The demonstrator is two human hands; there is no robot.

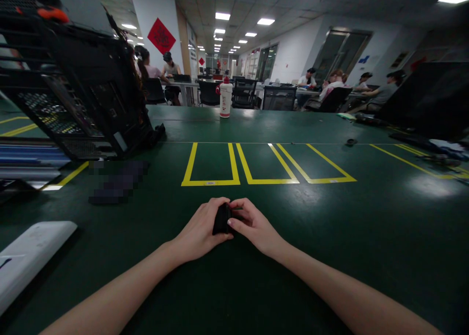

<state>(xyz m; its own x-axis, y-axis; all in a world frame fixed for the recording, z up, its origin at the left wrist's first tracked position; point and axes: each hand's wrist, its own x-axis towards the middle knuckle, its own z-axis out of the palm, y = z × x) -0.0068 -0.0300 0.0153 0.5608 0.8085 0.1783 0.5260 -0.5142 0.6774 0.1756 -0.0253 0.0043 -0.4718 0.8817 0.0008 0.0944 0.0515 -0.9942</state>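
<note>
Between my two hands is a small black object (222,220), dark and block-shaped; its exact kind does not show. My left hand (200,230) is closed around its left side, thumb below and fingers over the top. My right hand (256,227) pinches its right edge with thumb and fingertips. Both hands are just above or on the green tabletop (234,291); I cannot tell whether the object touches it. Part of the object is hidden behind my fingers.
Yellow tape outlines (210,183) mark the table ahead. A black computer case (98,90) stands at the left, near a white device (34,247). A white bottle (225,99) is at the back. A small black ring-shaped item (351,142) lies right. Several people sit beyond.
</note>
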